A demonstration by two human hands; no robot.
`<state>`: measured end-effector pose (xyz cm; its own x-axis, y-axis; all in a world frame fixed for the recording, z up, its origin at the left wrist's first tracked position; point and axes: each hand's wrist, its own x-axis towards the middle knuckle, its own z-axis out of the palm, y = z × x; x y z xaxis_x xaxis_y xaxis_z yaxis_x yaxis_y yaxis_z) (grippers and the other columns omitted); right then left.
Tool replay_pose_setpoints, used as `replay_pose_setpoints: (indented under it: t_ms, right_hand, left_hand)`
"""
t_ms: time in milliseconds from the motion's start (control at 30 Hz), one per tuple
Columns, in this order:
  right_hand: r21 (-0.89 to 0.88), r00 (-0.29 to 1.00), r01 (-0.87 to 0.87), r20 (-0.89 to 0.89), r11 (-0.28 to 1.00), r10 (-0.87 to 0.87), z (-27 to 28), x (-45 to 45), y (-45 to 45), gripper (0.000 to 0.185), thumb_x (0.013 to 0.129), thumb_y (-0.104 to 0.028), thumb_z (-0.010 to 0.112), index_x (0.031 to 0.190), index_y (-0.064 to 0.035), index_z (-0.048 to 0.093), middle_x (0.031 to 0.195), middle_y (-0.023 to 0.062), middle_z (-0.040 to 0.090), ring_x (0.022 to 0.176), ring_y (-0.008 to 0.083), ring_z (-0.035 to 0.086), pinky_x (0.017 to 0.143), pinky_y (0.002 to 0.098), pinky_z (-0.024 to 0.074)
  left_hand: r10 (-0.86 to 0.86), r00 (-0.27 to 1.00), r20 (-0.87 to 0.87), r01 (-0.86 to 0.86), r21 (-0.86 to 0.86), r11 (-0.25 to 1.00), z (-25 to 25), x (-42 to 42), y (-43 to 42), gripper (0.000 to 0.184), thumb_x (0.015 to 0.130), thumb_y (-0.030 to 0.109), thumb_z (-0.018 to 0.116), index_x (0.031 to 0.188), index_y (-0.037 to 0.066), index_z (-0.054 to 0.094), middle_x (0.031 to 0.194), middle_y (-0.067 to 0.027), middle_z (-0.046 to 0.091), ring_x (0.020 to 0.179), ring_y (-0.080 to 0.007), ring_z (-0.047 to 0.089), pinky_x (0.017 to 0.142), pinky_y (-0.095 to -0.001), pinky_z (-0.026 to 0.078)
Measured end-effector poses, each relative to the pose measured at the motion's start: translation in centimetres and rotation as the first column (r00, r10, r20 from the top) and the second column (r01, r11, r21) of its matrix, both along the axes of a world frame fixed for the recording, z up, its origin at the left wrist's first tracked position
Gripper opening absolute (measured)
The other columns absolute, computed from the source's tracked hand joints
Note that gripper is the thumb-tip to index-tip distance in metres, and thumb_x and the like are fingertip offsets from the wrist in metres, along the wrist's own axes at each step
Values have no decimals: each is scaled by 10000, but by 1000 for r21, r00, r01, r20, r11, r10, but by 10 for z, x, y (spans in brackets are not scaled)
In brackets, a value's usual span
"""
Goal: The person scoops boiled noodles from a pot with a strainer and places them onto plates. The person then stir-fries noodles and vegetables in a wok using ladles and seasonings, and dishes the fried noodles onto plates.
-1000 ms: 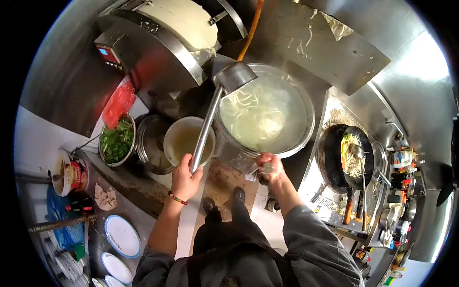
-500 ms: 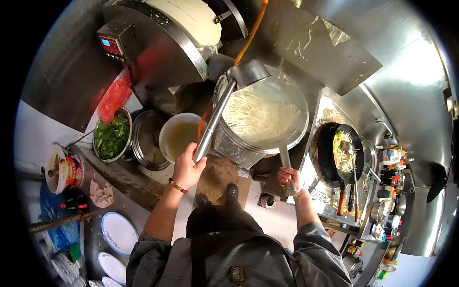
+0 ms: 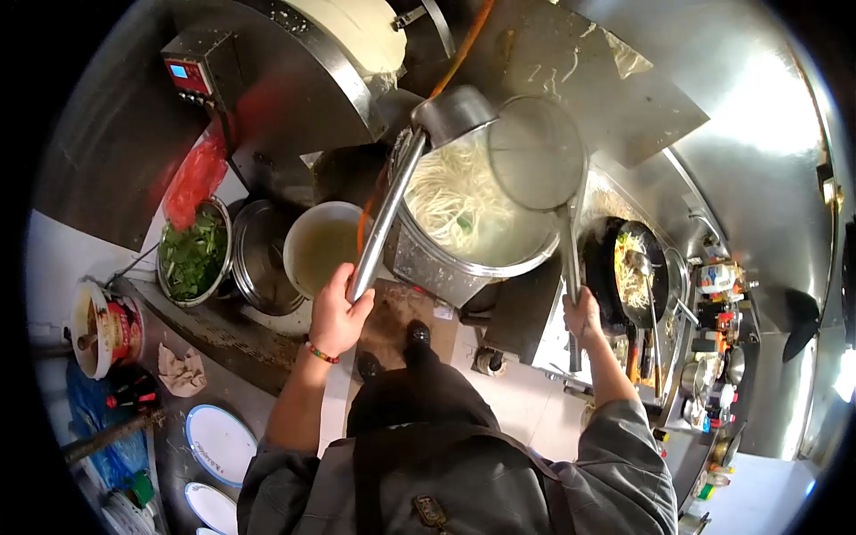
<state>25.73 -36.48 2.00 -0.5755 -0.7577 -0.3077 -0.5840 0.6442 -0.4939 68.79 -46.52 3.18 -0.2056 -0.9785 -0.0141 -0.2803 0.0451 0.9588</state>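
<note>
My left hand (image 3: 339, 314) is closed round the long metal handle of a deep ladle (image 3: 453, 116), whose bowl hangs over the left rim of a large pot. My right hand (image 3: 584, 319) grips the handle of a round mesh strainer (image 3: 538, 153). The strainer's head is raised over the right side of the pot, and no noodles show in it. Pale noodles (image 3: 459, 192) float in cloudy liquid inside the large pot (image 3: 499, 267), with a bit of green among them.
To the left stand a pale bowl of liquid (image 3: 323, 250), a metal pot (image 3: 267, 259) and a bowl of leafy greens (image 3: 194, 257). Plates (image 3: 221, 446) lie at lower left. A wok (image 3: 637, 276) holding food and a ladle sits right, beside bottles (image 3: 718, 278).
My right hand has lifted the strainer out of the liquid and moved right. The ladle in my left hand has shifted slightly left. Green bits now show among the noodles.
</note>
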Motion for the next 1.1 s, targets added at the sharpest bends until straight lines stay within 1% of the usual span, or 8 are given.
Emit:
replay_pose_setpoints:
  t_ms: [100,267,400,467,567,700,900,1100]
  right_hand:
    - [-26,821,241,538,970,-190,-110,-44,-33,216,842,-181,563,988,-43,484,616,85,523,446,174,486,385,318,393]
    - [209,806,-198,591,958,38,-86,70,-106,200,818,-167,549,672,-32,534,579,107,536,468,207,523,399,331,392]
    - [178,496,-132,864,975,-91,-118,63,-156,317,860,-188,496,573,-58,461,512,68,481,431,176,479,397,269,365]
    - [387,-155,-51,908,921,-390,-112,32,-159,345,881,-194,469,557,-90,417,475,42,404,396,148,398,388,274,331]
    - [197,251,-109,954,974,-165,-79,6,-107,286,880,-166,484,616,-74,421,481,17,332,406,122,318,395,262,292]
    - [307,313,108,892,946,-325,-67,60,-119,190,854,-111,499,690,-37,440,500,32,355,428,136,351,422,270,336]
    - [341,-576,5,769,940,-276,-115,22,-155,144,866,-64,434,729,-90,397,562,-44,286,439,68,271,400,206,247]
    - [310,-99,58,948,949,-304,-124,33,-107,127,863,-87,468,747,-72,419,500,-15,310,433,111,325,426,242,288]
  left_hand:
    - [19,999,31,-17,-50,999,5,-3,1,226,766,87,618,926,-2,485,654,-139,512,559,-285,513,527,-326,411]
    - [61,986,157,-55,-42,998,13,-25,-4,254,755,118,631,933,-3,496,626,-135,487,520,-261,477,506,-305,403]
    - [90,981,172,-92,1,996,4,-47,-14,228,779,100,617,948,-4,506,636,-75,509,514,-132,488,487,-259,401]
    - [70,978,195,-73,9,997,2,-50,-13,208,799,85,603,965,-2,512,634,-27,526,505,-63,499,461,-230,399]
    - [86,991,103,-96,96,991,0,-59,-17,229,809,76,598,1003,-5,508,663,-21,548,505,-58,518,440,-210,412]
    - [97,984,152,-104,43,994,-4,-68,-21,246,810,65,597,1025,-11,505,676,-26,553,516,-56,520,436,-207,407]
    - [125,987,99,-139,156,978,3,-77,-18,259,814,34,587,1053,-9,496,711,-20,550,532,-46,513,435,-200,405]
    - [191,982,7,-185,275,944,17,-87,-18,247,789,44,606,1007,-2,501,694,-15,531,579,-33,466,495,-195,382]
